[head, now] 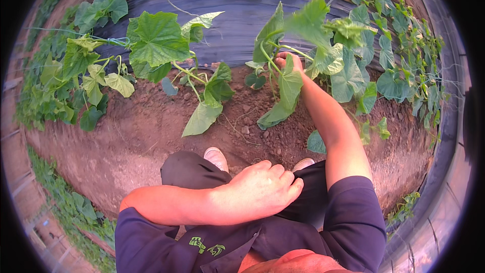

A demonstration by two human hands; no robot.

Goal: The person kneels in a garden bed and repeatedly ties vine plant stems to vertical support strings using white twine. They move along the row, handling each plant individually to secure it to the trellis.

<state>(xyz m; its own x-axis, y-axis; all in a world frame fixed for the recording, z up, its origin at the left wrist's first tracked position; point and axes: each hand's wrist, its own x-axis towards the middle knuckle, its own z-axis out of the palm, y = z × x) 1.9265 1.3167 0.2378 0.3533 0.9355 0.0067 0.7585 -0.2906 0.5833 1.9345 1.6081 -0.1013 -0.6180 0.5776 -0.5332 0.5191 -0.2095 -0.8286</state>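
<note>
My right hand reaches in among the stems of a leafy vine plant, probably cucumber, at the edge of the black plastic mulch film. A stem and a drooping leaf partly cover its fingers, so what they grip is hidden. Over my lap, my left hand is held with its back up and its fingers curled. The palm is out of sight. Above and right of my right hand, a large leaf looks blurred.
Another vine grows left of centre, tied by a pale blue-green string. Bare reddish soil lies around my shoes. Dense vines line the right side. A thin dry tendril lies on the soil.
</note>
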